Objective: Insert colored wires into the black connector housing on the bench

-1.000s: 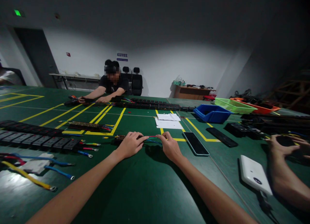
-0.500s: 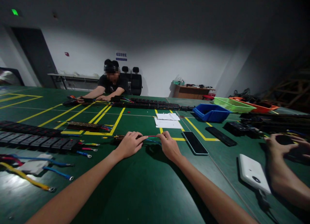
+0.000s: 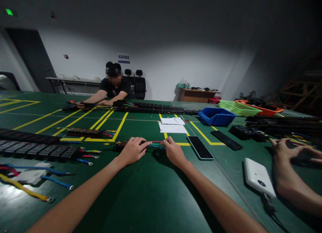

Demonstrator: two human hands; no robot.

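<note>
Red, green and blue wires [image 3: 157, 145] stretch across the short gap between my two hands. My left hand [image 3: 132, 150] is closed over a dark bundle of strips [image 3: 121, 145] lying on the green table, its index finger and thumb reaching along the wires. With bent fingers, my right hand [image 3: 174, 151] pinches the wires' other end; the tips are hidden in the grip. Left of my hands rests a similar bundle of dark strips [image 3: 85, 132] with coloured wire ends.
Black socket strips [image 3: 54, 151] and lugged cables [image 3: 27, 190] lie at left. A phone [image 3: 200, 147], white power bank [image 3: 259, 176], blue bin [image 3: 216, 117] and papers [image 3: 172, 127] are at right. A co-worker's hand [image 3: 285, 152] works at far right; another person [image 3: 114, 87] sits opposite.
The view has shifted slightly, so most things appear a little further left. My right hand has dipped a little at the wires, and the blue wire lies closer to the others.
</note>
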